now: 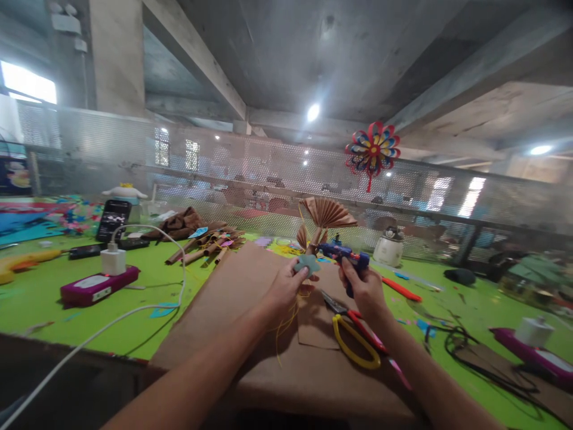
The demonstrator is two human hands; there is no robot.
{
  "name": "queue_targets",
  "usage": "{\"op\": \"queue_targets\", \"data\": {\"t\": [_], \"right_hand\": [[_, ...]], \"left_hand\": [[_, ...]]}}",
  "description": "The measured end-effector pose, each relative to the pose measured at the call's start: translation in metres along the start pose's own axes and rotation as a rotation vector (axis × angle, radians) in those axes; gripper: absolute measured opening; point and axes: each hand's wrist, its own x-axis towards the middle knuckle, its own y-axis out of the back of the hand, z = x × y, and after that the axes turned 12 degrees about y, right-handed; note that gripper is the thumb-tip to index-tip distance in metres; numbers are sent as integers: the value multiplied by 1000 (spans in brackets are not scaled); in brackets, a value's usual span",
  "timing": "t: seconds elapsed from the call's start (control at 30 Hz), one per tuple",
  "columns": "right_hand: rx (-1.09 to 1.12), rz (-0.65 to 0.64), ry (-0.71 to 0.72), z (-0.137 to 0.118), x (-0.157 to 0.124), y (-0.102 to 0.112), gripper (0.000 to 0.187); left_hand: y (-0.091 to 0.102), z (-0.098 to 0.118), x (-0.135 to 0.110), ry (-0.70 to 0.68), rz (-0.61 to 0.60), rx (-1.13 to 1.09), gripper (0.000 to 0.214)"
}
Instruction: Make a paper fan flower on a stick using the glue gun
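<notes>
My left hand (289,285) is closed on a small pale blue-green paper piece (307,261), with thin yellow string (282,334) hanging below it. A brown paper craft with a pleated fan (329,213) rises just behind that hand; whether the hand also holds its stem is hidden. My right hand (364,289) grips a blue glue gun (347,255), its nozzle pointing left toward the craft. Under both hands lies a large sheet of brown paper (228,298). Scissors (356,340) with red and yellow handles rest on it, near my right wrist.
Rolled brown paper tubes (210,245) lie at the back left. A purple power strip (99,286) with a white charger and cable (183,269) stands left, near a phone (113,221). Right are a red tool (400,289), black cable (474,352) and second power strip (537,358).
</notes>
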Motion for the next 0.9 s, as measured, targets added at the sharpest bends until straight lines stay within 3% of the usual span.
{"op": "queue_targets", "data": {"t": [0.37,0.63,0.9], "right_hand": [[-68,-87,-2,-1,-10,-9,44],[-113,-6,16,0,-4,-4,46],[-120,-38,45,3,-6,-3,47]], "left_hand": [[7,-1,5,-47,43,11,16],[4,-4,6,-38,20,57,18],[8,-8,10,-62,24,54,19]]}}
